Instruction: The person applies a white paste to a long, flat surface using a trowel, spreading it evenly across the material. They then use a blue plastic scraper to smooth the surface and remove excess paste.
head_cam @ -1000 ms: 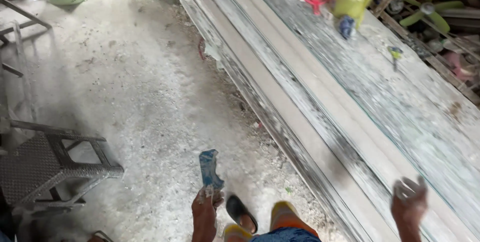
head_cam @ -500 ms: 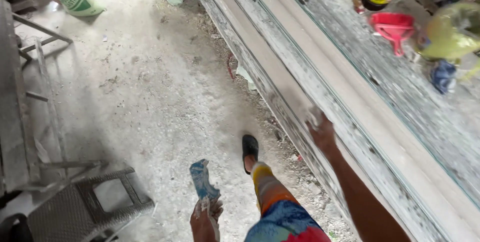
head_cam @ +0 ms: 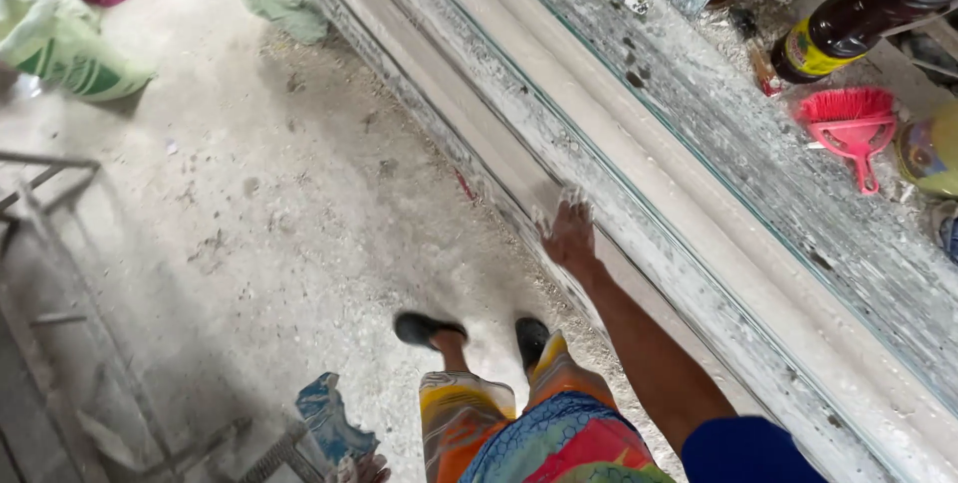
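right hand – flat, fingers spread on pale moulding | left hand – grips blue tool | dusty floor

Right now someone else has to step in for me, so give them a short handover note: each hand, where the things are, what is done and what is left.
Right hand: fingers flat on the long pale moulding lying on the workbench, gripping nothing.
Left hand: at the bottom edge, closed on a blue plaster-caked tool, held beside the leg.
Nearby: pink hand brush and dark bottle on the bench's far side; sacks on the dusty floor.
Done: the moulding looks fully formed along its visible length.
Left: cannot tell from this view; its surface is still rough with plaster residue.
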